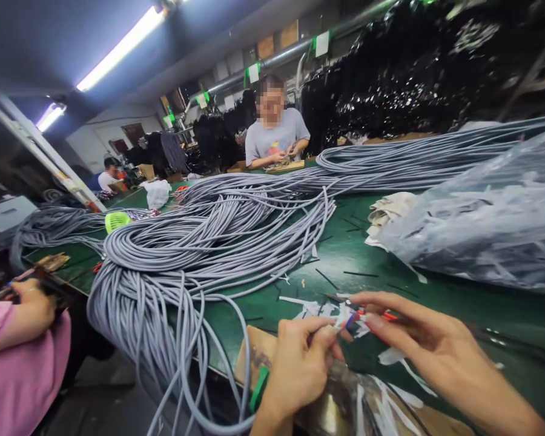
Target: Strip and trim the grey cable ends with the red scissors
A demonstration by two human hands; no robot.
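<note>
Grey cables (163, 242), too many to count, on bench (358, 215), hands' 10 o'clock. L hand (302, 360) pinching 1 wire end (355, 317): btwn the hands, at L's 2 o'clock, long axis approx 8-to-2, R fingertips just beside it too, so neither clearly nearer. R hand (418, 330) gripping prob. 1 snips (343, 300), tip twd 10. 1 cloth (388, 215) nr 1 o'clock; 1 bag (485, 239), 2.

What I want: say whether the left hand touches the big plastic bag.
Apart: the head view shows green tabletop between the left hand and the big plastic bag.
</note>
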